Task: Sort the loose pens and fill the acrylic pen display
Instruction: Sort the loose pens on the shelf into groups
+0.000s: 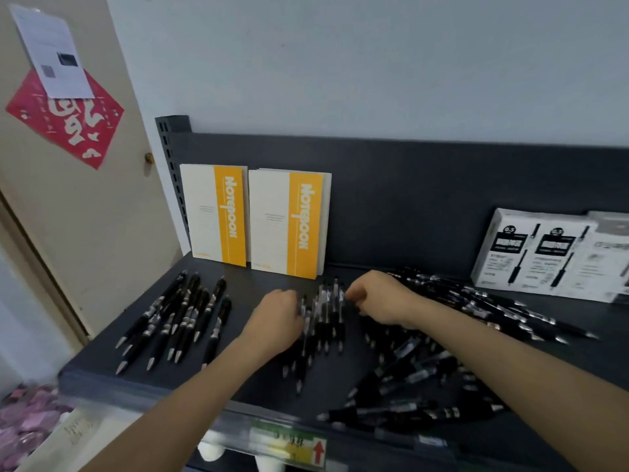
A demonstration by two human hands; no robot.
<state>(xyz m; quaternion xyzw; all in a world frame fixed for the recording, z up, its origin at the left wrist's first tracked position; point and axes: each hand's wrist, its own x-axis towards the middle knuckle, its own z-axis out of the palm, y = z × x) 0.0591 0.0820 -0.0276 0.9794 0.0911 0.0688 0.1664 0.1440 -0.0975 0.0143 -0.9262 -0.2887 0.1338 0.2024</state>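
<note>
Where the hands meet: at the middle bundle (pixel 325 321) of black pens, which lie side by side on the dark shelf (pixel 258 277) with their silver tips toward the camera.
Left hand (pixel 279 316): back upward, fingers curled down round the left edge of the middle bundle, holding it together.
Right hand (pixel 377 298): fingers curled, thumb and forefinger drawn together at the far ends of the same pens. Blur hides whether a pen is really pinched there, so I cannot tell.
Forearms: the left forearm (pixel 190 396) reaches in from the lower left, the right forearm (pixel 510 362) from the lower right, both bare.
Left group (pixel 180 318): black pens laid roughly parallel, well apart from the left hand, tips pointing front-left.
Right pile (pixel 483 306): unsorted pens beyond the right wrist, most tips pointing right.
Front pile (pixel 408 379): more pens near the shelf's front edge beside the right forearm, crossing at mixed angles.
Notebooks (pixel 218 216): two cream covers with orange bands, upright side by side against the back panel, behind the hands.
Pen boxes (pixel 537 255): white with black print, at the back right.
Price strip (pixel 292 449): along the front edge, a green and yellow label with a red arrow.
Door (pixel 85 216): beige, left of the shelf, carrying a red paper diamond (pixel 64 120) with a white notice (pixel 51 52) overlapping its top corner.
</note>
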